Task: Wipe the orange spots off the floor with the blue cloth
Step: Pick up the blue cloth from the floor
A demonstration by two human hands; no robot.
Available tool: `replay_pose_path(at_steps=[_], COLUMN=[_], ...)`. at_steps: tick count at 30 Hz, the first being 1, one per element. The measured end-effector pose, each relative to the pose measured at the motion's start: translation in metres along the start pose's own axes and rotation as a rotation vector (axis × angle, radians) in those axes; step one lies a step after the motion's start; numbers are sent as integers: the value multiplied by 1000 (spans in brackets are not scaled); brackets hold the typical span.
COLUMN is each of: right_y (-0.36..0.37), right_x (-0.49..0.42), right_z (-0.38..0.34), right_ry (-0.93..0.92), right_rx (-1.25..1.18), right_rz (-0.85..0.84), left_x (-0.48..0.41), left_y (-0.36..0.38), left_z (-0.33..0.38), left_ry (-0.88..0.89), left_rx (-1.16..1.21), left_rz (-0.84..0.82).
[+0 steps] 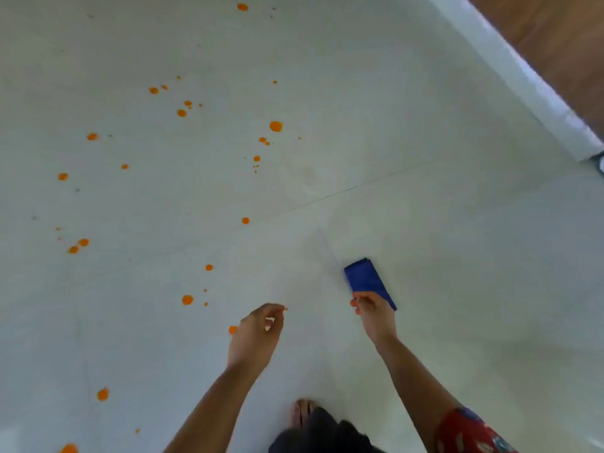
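- The right hand [374, 317] holds a folded, dark blue rectangular cloth [366, 279], its fingers [358, 304] curled round the near end. The rest of the cloth sticks out towards 11 o'clock from the hand.
- The cloth sits at about 5 o'clock from the centre of view, above the pale grey-white tiled floor [441, 207]; whether it touches the floor cannot be told.
- The left hand [256, 335] hangs at 6 o'clock, fingers loosely curled and released, holding nothing.
- Small round orange spots [276, 126] are scattered over the floor from 7 o'clock round to 12 o'clock, well apart from the cloth; one lies just beside the left hand at its 9 o'clock.
- A white skirting board [510, 70] runs across at 2 o'clock, with brown wood [555, 34] beyond it.
- A bare foot [302, 411] stands at 6 o'clock.
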State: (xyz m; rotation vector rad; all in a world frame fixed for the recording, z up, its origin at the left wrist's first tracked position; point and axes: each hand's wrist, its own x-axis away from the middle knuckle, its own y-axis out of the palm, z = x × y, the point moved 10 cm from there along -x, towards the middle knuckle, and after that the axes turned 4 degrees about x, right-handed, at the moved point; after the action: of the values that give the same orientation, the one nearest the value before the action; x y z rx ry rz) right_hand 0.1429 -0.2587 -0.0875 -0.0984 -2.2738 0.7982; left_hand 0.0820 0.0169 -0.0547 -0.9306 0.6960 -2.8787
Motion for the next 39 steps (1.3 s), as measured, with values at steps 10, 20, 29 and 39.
replay_pose_path(at_steps=[10,20,29,39], right_y=[10,26,82,167], right_x=[-103,-89,-1,129], right_z=[40,21,-51,-143], right_ry=[-256,-483,-50,-184], right_rx=[640,456,-557,-609], right_rz=[387,553,-209,-923], left_x=[-77,-69,-44,26], left_y=[69,60,-11,-86], left_z=[-65,-57,-19,7], left_ry=[-20,2,75,5], left_rx=[66,278,241,598], left_rz=[-119,-128,-128,-180])
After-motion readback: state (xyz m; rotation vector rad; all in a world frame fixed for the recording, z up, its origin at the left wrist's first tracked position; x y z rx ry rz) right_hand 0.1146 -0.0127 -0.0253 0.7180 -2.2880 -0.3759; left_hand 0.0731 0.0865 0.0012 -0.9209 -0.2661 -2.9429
